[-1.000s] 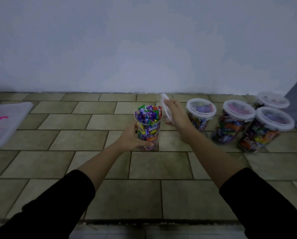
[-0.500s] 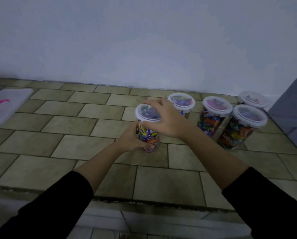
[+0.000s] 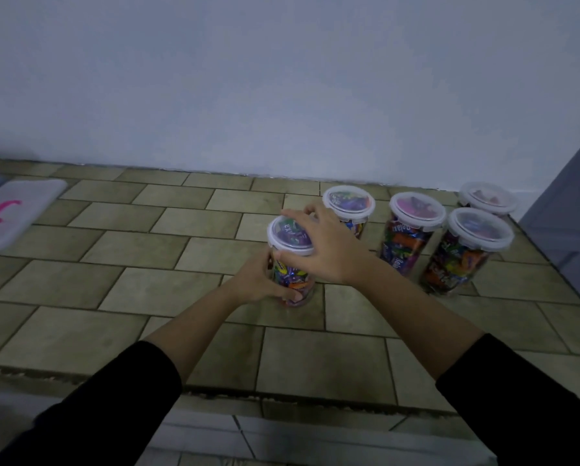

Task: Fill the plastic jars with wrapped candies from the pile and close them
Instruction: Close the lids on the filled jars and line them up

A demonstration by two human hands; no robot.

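Note:
A clear plastic jar (image 3: 293,280) full of wrapped candies stands on the tiled floor at centre. My left hand (image 3: 256,280) grips its side from the left. A white-rimmed lid (image 3: 287,235) sits on top of it, and my right hand (image 3: 329,245) holds that lid with fingers curled over its far and near edges. The candy pile is out of view.
Several lidded, candy-filled jars stand to the right: one (image 3: 349,210) just behind my right hand, others (image 3: 413,237) (image 3: 470,253) (image 3: 488,198) further right. A white tray lid with a pink mark (image 3: 16,213) lies far left. A wall runs behind; a grey panel (image 3: 571,223) is at right.
A second ago my right hand held the lid upright beside the open jar. It then brought the lid down onto the jar, where it now sits. The view also shifted left.

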